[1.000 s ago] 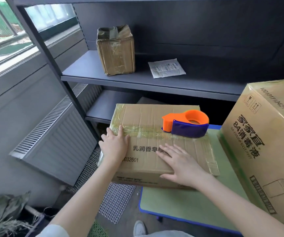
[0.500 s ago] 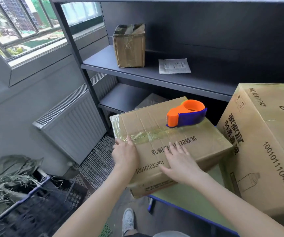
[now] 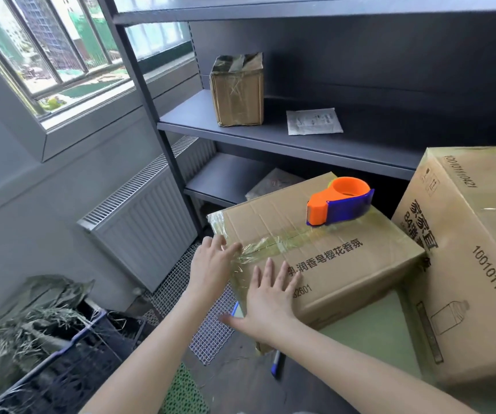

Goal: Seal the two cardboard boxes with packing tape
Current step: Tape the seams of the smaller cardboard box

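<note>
My left grip (image 3: 211, 265) open, fingers straight on the taped corner of the smaller cardboard box (image 3: 315, 249), my right grip (image 3: 270, 303) splayed flat on its near face, orange tape dispenser (image 3: 338, 201) resting on top, box partly on the green table (image 3: 369, 327), against the larger cardboard box (image 3: 477, 264)

Bright daylight from window (image 3: 61, 46), upper left; shelving unit (image 3: 285, 135) recesses dim, deep shadow at back; sheen and glare on clear tape (image 3: 258, 249); left hand (image 3: 211, 267) fingers slightly motion-soft; wide-angle bowing of uprights toward edges.
</note>
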Tool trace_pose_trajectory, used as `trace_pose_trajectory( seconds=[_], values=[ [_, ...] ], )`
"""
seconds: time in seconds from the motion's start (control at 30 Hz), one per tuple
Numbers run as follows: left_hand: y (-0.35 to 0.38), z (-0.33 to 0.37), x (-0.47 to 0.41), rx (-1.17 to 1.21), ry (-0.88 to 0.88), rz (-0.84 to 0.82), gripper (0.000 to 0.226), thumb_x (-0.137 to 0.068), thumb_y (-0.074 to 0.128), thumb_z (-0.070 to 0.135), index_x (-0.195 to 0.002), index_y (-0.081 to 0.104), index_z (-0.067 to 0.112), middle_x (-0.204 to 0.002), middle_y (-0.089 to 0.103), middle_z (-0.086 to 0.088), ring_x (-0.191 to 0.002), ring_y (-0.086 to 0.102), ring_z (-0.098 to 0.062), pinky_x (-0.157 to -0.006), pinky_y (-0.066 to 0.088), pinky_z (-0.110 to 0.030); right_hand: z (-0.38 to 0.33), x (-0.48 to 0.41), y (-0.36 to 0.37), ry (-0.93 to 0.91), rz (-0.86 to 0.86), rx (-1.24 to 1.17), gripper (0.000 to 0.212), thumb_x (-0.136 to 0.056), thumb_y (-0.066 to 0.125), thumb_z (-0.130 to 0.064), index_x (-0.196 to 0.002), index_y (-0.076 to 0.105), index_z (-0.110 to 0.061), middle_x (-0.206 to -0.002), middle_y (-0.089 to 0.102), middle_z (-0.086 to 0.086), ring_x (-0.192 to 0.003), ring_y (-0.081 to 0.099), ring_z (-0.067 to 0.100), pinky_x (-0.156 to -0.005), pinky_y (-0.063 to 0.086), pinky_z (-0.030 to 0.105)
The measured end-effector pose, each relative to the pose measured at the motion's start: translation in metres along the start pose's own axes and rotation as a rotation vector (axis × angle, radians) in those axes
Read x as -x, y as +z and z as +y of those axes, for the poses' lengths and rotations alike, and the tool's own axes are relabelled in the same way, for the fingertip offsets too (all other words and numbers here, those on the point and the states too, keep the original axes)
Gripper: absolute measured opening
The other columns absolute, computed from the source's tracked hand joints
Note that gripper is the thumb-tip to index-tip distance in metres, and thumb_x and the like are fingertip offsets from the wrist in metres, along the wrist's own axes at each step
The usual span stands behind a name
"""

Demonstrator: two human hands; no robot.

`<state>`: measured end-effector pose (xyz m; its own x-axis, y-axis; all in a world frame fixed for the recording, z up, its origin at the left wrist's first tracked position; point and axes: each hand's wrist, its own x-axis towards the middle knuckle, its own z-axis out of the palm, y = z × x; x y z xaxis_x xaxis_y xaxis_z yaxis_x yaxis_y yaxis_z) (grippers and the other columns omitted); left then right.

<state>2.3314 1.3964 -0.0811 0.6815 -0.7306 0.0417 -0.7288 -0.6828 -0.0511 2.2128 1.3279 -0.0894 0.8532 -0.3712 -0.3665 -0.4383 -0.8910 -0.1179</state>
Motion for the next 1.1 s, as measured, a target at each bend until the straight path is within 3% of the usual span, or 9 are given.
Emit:
trace_pose_trajectory(
  seconds=[0.13, 0.27, 0.4, 0.5, 0.57, 0.67, 0.83, 0.93, 1.1],
  values=[
    [0.008, -0.015, -0.004, 0.061, 0.267, -0.136, 0.077, -0.088, 0.044, 0.001, -0.151, 0.008, 0.028, -0.159, -0.001, 0.001, -0.146, -0.004, -0.022, -0.118, -0.002, -0.038, -0.001, -0.002, -0.003, 0.015, -0.017, 0.075, 0.102, -0.084, 0.052, -0.054, -0.145, -0.013, -0.005, -0.149, -0.022, 0.027, -0.130, -0.019, 0.058, -0.099, -0.010, 0.073],
    [0.021, -0.011, 0.000, 0.017, 0.293, -0.134, 0.083, -0.089, 0.054, 0.022, -0.151, 0.000, 0.026, -0.159, 0.002, 0.004, -0.146, 0.000, -0.017, -0.115, 0.016, -0.045, 0.023, 0.002, -0.007, -0.033, -0.042, 0.098, 0.092, -0.087, 0.051, -0.040, -0.146, -0.013, -0.010, -0.150, -0.025, 0.021, -0.132, -0.022, 0.053, -0.104, -0.012, 0.066],
    [0.017, 0.014, 0.000, -0.092, 0.317, -0.027, 0.083, -0.084, 0.061, 0.043, -0.150, 0.014, 0.023, -0.153, 0.024, -0.003, -0.138, 0.026, -0.021, -0.110, 0.015, -0.040, 0.063, 0.012, -0.010, -0.101, -0.044, 0.010, 0.091, -0.086, 0.052, -0.026, -0.147, -0.014, -0.018, -0.151, -0.028, 0.008, -0.135, -0.029, 0.037, -0.109, -0.018, 0.051],
    [0.011, 0.033, 0.005, -0.076, 0.431, 0.194, 0.087, -0.050, 0.081, 0.060, -0.124, 0.061, 0.019, -0.109, 0.065, -0.002, -0.095, 0.062, -0.020, -0.090, 0.046, -0.031, 0.095, 0.024, -0.011, -0.114, -0.061, -0.033, 0.093, -0.085, 0.052, -0.010, -0.145, -0.017, -0.027, -0.150, -0.029, -0.004, -0.135, -0.030, 0.021, -0.110, -0.020, 0.041],
    [0.009, 0.050, 0.010, -0.081, 0.470, 0.255, 0.087, -0.032, 0.081, 0.069, -0.103, 0.073, 0.018, -0.081, 0.067, 0.003, -0.071, 0.064, -0.015, -0.070, 0.052, -0.025, 0.114, 0.032, -0.011, -0.095, -0.075, -0.033, 0.097, -0.084, 0.050, 0.000, -0.143, -0.019, -0.032, -0.150, -0.028, -0.010, -0.135, -0.029, 0.014, -0.110, -0.019, 0.039],
    [0.009, 0.071, 0.014, -0.001, 0.495, 0.299, 0.077, -0.042, 0.077, 0.072, -0.096, 0.074, 0.017, -0.073, 0.064, 0.001, -0.067, 0.061, -0.017, -0.064, 0.050, -0.024, 0.141, 0.046, -0.013, -0.071, -0.100, -0.031, 0.102, -0.083, 0.050, 0.007, -0.134, -0.024, -0.041, -0.148, -0.027, -0.017, -0.135, -0.027, 0.010, -0.112, -0.017, 0.040],
    [0.002, 0.089, -0.004, 0.321, 0.432, 0.172, 0.033, -0.087, 0.055, 0.044, -0.101, 0.070, 0.019, -0.087, 0.063, -0.001, -0.085, 0.060, -0.023, -0.079, 0.044, -0.030, 0.169, 0.055, -0.019, -0.050, -0.124, -0.100, 0.085, -0.089, 0.054, -0.020, -0.143, -0.008, -0.042, -0.146, -0.021, -0.023, -0.137, -0.021, 0.008, -0.114, -0.013, 0.041],
    [0.003, 0.096, -0.034, 0.518, 0.252, 0.024, 0.039, -0.092, 0.048, 0.038, -0.125, 0.057, 0.019, -0.110, 0.061, 0.001, -0.097, 0.059, -0.020, -0.082, 0.043, -0.030, 0.167, 0.048, -0.025, -0.042, -0.046, -0.147, 0.071, -0.087, 0.051, -0.053, -0.146, 0.016, -0.037, -0.153, 0.002, -0.020, -0.143, -0.003, 0.009, -0.116, 0.001, 0.042],
    [0.003, 0.112, -0.084, 0.736, 0.053, -0.035, 0.053, -0.087, 0.059, 0.039, -0.132, 0.047, 0.015, -0.126, 0.052, 0.000, -0.108, 0.054, -0.018, -0.086, 0.047, -0.033, 0.166, 0.034, -0.032, -0.028, 0.136, -0.172, 0.046, -0.086, 0.052, -0.050, -0.131, 0.047, -0.043, -0.139, 0.039, -0.015, -0.119, 0.033, 0.012, -0.102, 0.030, 0.038]
  ],
)
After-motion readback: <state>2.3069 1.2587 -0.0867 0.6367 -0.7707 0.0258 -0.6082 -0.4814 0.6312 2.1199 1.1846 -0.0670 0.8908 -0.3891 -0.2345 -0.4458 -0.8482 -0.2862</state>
